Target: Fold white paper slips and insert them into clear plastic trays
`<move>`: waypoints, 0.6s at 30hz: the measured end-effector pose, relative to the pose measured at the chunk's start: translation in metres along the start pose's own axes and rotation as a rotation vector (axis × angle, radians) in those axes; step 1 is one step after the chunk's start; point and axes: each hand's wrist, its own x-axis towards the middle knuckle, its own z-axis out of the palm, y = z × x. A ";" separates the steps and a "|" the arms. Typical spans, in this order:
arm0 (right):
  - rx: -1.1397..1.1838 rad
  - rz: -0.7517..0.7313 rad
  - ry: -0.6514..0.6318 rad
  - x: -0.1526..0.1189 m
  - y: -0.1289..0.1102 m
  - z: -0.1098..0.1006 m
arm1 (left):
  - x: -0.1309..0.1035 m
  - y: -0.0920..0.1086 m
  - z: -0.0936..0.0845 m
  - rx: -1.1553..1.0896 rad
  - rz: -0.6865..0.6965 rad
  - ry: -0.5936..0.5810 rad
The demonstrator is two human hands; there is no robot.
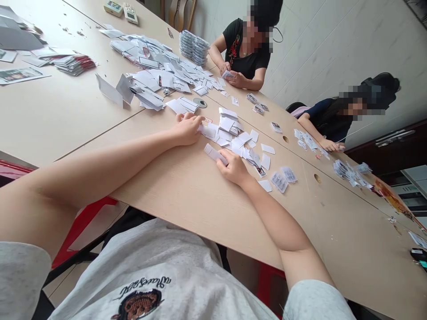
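My left hand rests on the table at the left edge of a loose spread of small white cards, fingers apart and touching the nearest ones. In my right hand a folded white card is pinched between thumb and fingers, just above the tabletop. Behind the spread stands a neat stack of white cards. Beyond my left fingers lie a few larger folded cards and a round grey disc.
A big heap of white cards covers the table's far left. Small clear packs lie right of my right hand. Bundled clear packs stand at the back. Across the table, one person holds a small pack; another person handles cards.
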 end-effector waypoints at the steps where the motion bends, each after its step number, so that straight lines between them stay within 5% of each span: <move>1: 0.020 -0.014 0.009 -0.001 -0.001 0.002 | 0.000 0.001 0.000 -0.008 -0.010 0.007; 7: -0.042 -0.067 0.182 -0.001 -0.004 0.004 | -0.007 0.015 -0.013 -0.220 -0.021 -0.037; 14: -0.028 -0.046 0.078 0.002 -0.001 0.002 | -0.019 0.040 -0.032 -0.750 0.134 -0.407; 16: 0.027 -0.070 0.037 0.001 0.000 0.002 | -0.017 0.036 -0.030 -0.773 0.086 -0.365; 18: 0.037 -0.109 0.042 -0.001 0.000 0.004 | -0.012 0.026 -0.024 -0.626 0.021 -0.181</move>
